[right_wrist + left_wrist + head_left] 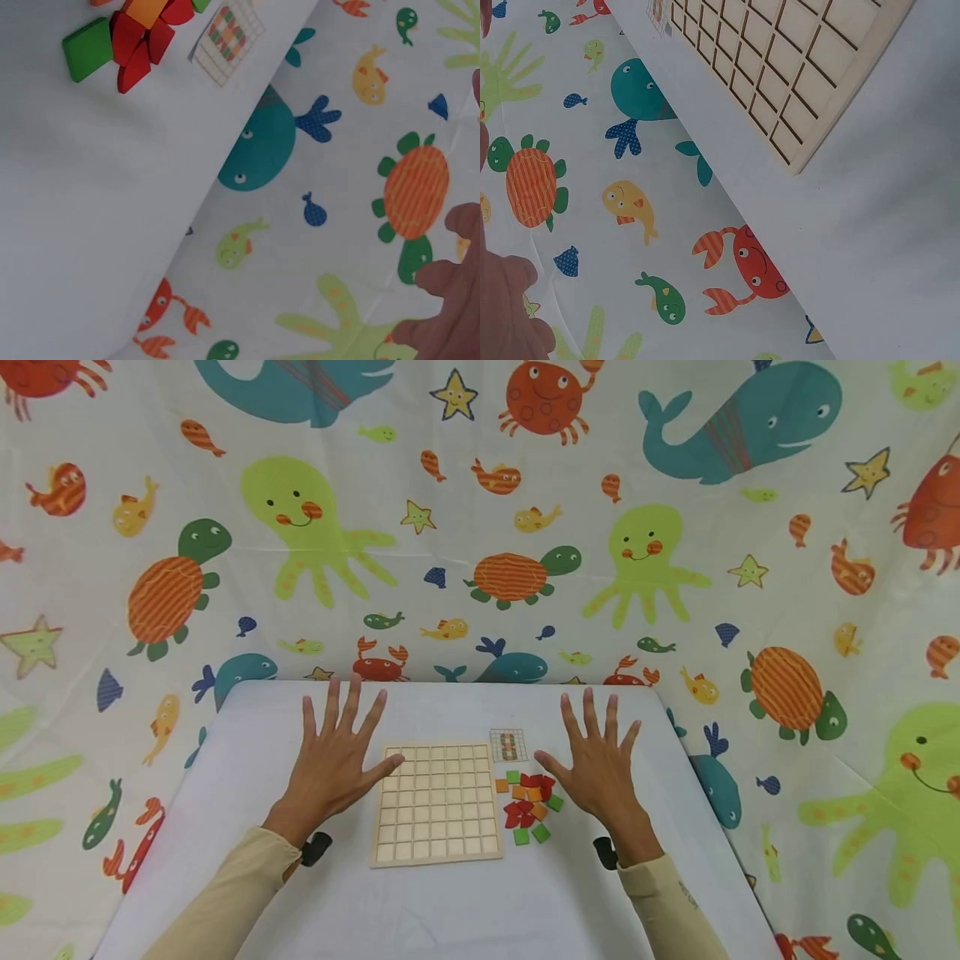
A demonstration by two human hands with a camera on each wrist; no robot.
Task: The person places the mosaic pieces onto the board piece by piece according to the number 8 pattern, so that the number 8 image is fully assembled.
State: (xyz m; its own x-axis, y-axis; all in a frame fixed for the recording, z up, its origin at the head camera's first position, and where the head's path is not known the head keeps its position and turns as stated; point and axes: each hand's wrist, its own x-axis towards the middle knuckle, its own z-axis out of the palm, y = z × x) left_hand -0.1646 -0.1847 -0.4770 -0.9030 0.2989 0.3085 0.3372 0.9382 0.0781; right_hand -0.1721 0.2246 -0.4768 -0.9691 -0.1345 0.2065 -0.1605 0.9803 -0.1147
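Observation:
Both hands are held up over the table with fingers spread, holding nothing. In the head view the left hand [335, 768] is beside the upper left of a pale wooden grid board [437, 804], its thumb overlapping the board's edge in the picture. The right hand [600, 772] is to the right of a loose pile of red pieces [519, 814], orange squares [519, 792] and green squares [542, 833]. A small pattern card [508, 746] printed with a coloured grid lies between the board and the right hand. The board's cells hold no pieces.
A white table [442, 910] carries everything. Behind and beside it hangs a cloth [450, 643] printed with sea animals. Each wrist wears a small black camera, one at the left wrist [316, 849] and one at the right wrist [605, 853].

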